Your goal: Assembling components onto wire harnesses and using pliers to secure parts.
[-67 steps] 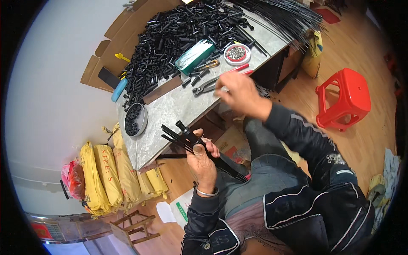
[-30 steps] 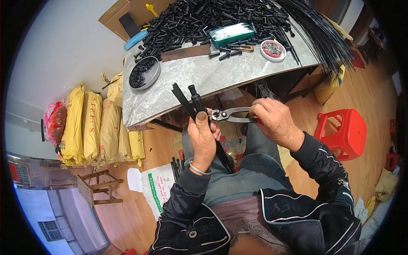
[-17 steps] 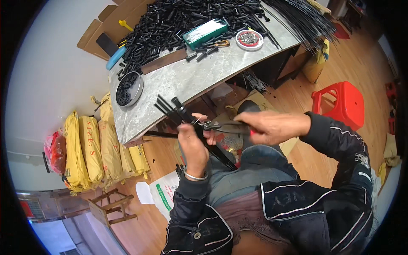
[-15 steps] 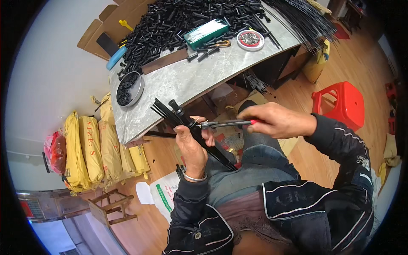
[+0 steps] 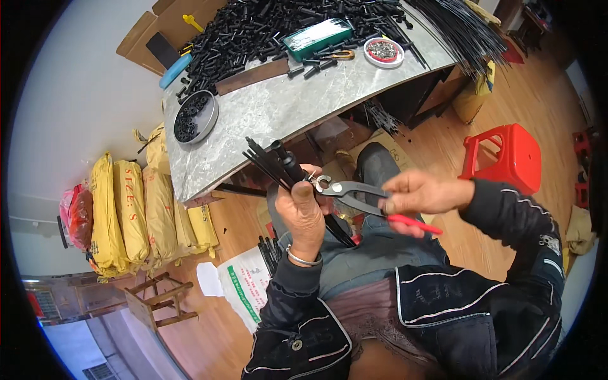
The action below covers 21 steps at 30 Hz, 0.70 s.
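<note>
My left hand (image 5: 303,218) is wrapped round a bundle of thin black rods (image 5: 266,162) and a thicker black tube (image 5: 291,167), held at a slant above my lap. A small pale, wire-like piece sticks out by its fingertips; its kind is too small to tell. My right hand (image 5: 427,196), slightly blurred, grips dark pincers (image 5: 356,196) with red handle sleeves. The pincers' handles are spread, and their rounded jaws stand at the left fingertips, beside the wire-like piece. Whether the jaws touch it I cannot tell.
Ahead is a grey marble-look table (image 5: 259,120) with a heap of black tubular parts (image 5: 253,38), a round dish of black rings (image 5: 212,123), a green box (image 5: 316,39) and a bowl of small metal pieces (image 5: 384,52). A red stool (image 5: 513,155) stands right, yellow sacks (image 5: 136,218) left.
The pincers have turned, so their jaws and spread handles now show, and my right hand has shifted on the handles. My left hand and the bundle have moved slightly right.
</note>
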{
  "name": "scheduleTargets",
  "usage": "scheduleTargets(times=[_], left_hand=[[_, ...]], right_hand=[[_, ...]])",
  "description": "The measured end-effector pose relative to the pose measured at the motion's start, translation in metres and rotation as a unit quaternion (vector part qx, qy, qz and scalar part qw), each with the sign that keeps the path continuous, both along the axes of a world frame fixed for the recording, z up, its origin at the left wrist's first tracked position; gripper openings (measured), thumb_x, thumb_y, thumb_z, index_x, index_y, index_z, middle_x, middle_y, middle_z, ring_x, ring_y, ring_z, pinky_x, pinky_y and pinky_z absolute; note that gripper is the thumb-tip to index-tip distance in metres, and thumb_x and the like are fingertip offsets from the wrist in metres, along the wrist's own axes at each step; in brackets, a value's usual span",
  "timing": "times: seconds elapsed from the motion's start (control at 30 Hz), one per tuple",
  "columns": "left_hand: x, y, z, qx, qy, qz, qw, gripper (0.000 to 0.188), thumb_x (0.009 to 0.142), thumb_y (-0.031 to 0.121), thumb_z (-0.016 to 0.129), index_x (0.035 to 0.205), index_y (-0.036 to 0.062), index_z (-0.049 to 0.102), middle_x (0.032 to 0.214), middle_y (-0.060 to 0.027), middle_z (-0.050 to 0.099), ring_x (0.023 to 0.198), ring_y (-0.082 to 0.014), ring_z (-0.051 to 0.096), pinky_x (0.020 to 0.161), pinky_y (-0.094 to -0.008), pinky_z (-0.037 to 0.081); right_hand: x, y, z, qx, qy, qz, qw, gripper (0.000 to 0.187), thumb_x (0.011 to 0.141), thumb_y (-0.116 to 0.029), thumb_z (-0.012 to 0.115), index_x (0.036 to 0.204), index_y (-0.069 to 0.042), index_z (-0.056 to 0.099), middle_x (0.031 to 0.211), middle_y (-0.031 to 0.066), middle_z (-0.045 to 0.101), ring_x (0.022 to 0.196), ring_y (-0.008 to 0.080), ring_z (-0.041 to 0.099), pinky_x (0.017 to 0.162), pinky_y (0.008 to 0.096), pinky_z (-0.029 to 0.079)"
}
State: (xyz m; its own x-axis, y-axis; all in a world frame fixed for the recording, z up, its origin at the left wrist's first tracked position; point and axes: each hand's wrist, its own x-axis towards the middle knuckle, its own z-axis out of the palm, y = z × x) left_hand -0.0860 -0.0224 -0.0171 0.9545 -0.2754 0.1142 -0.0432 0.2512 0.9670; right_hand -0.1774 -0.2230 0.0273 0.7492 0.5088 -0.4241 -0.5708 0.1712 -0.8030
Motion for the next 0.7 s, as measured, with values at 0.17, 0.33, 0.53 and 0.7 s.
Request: scheduleTargets(times=[0.17, 0.33, 0.53, 0.7], left_hand=[[-0.004, 0.001, 0.002, 0.020, 0.022, 0.007, 1.000, 0.061, 0.089, 0.062, 0.049, 0.092, 0.0006, 0.054, 0.053, -0.0006, 0.042, 0.042, -0.0083, 0.043, 0.039, -0.0219, 0.033], [0.003, 0.006, -0.001, -0.038, 0.033, -0.007, 0.999, 0.059, 0.090, 0.060, 0.049, 0.091, 0.0010, 0.053, 0.056, -0.0011, 0.044, 0.042, -0.0087, 0.041, 0.039, -0.0228, 0.034], [0.001, 0.008, 0.001, -0.022, 0.039, -0.018, 0.999, 0.062, 0.089, 0.064, 0.047, 0.091, 0.0028, 0.054, 0.055, 0.0003, 0.041, 0.042, -0.0082, 0.041, 0.040, -0.0222, 0.033], [0.001, 0.011, 0.002, -0.021, 0.035, -0.011, 0.999, 0.061, 0.089, 0.064, 0.046, 0.090, 0.0031, 0.054, 0.054, 0.0009, 0.040, 0.041, -0.0077, 0.039, 0.038, -0.0222, 0.032]], right_hand=[[0.005, -0.009, -0.018, 0.176, 0.050, 0.119, 0.976, 0.032, 0.089, -0.024, 0.064, 0.105, -0.001, 0.050, 0.063, 0.0081, 0.055, 0.047, 0.0159, 0.056, 0.043, 0.0282, 0.045], [0.016, -0.008, 0.017, -0.321, -0.360, 0.017, 0.876, 0.036, 0.090, -0.030, 0.062, 0.108, 0.001, 0.053, 0.073, 0.0110, 0.061, 0.057, 0.0175, 0.060, 0.051, 0.0302, 0.047], [-0.004, 0.008, -0.019, 0.182, 0.097, 0.010, 0.978, 0.028, 0.087, -0.023, 0.067, 0.092, -0.002, 0.048, 0.060, 0.0057, 0.054, 0.043, 0.0152, 0.056, 0.037, 0.0256, 0.044], [0.023, -0.003, 0.024, -0.283, -0.149, 0.181, 0.930, 0.035, 0.078, -0.020, 0.073, 0.098, -0.003, 0.050, 0.063, 0.0076, 0.053, 0.055, 0.0174, 0.058, 0.050, 0.0318, 0.045]])
